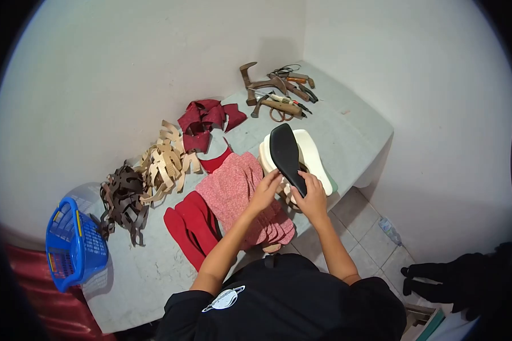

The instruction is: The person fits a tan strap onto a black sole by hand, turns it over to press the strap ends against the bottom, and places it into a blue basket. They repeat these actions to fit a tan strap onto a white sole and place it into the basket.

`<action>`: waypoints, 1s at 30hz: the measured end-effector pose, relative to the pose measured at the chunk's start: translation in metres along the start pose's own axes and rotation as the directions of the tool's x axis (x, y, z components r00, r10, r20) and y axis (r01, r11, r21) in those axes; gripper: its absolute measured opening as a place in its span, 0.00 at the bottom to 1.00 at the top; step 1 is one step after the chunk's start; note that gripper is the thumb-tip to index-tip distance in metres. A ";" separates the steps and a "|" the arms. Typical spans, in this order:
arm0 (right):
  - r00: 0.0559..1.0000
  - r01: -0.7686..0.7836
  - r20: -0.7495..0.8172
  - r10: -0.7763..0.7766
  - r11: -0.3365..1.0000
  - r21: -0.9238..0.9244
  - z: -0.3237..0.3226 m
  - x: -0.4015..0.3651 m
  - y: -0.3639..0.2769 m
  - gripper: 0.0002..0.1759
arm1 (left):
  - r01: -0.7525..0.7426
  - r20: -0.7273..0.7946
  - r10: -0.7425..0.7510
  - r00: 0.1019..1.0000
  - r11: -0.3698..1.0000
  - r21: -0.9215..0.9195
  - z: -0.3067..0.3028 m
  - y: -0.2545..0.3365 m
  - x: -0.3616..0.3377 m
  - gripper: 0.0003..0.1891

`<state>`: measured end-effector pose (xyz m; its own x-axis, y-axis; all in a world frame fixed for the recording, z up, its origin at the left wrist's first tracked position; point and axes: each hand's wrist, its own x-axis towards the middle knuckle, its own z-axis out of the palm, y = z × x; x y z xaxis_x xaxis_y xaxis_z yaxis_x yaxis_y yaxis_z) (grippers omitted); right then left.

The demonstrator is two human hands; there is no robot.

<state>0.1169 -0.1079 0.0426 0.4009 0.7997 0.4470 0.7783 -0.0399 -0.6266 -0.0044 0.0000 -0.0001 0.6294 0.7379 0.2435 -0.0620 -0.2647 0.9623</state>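
A black shoe sole [284, 150] is held up at a slant above a pile of white soles [313, 156]. My right hand [312, 198] grips its narrower near end, with fingers along the right edge. At the left edge, the fingertips of my left hand [265, 192] pinch the same sole. Part of the pile below is hidden by the black sole and my hands. Just left of my left hand lies a heap of pink speckled sole-shaped pieces [230, 182]. Smooth red soles [190, 224] lie beside that heap.
Dark red cut pieces [205, 119], beige strap pieces [165, 159] and dark brown strap pieces [125, 196] line the table's wall side. A blue basket [77, 244] stands at left. An iron shoe last [249, 82] and hand tools [284, 105] occupy the far end. A plastic bottle [389, 230] lies on the floor.
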 end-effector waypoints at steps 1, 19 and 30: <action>0.999 0.039 -0.009 -0.039 0.999 0.025 0.005 -0.004 -0.006 0.24 | 0.133 -0.036 -0.146 0.989 0.960 -0.248 -0.001 0.004 -0.007 0.17; 0.814 0.134 0.406 -0.416 0.814 0.565 0.069 -0.040 -0.140 0.21 | -0.027 -0.586 -0.370 0.721 0.830 -0.558 -0.114 0.045 -0.141 0.09; 0.681 0.144 0.510 -0.526 0.779 0.611 0.142 -0.084 -0.205 0.17 | -0.069 -0.705 -0.509 0.494 0.785 -0.616 -0.183 0.049 -0.237 0.14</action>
<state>-0.1448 -0.0816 0.0434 -0.3827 0.8710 0.3082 0.3688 0.4499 -0.8134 -0.2979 -0.0744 0.0113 -0.2039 0.9367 -0.2848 -0.5690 0.1233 0.8131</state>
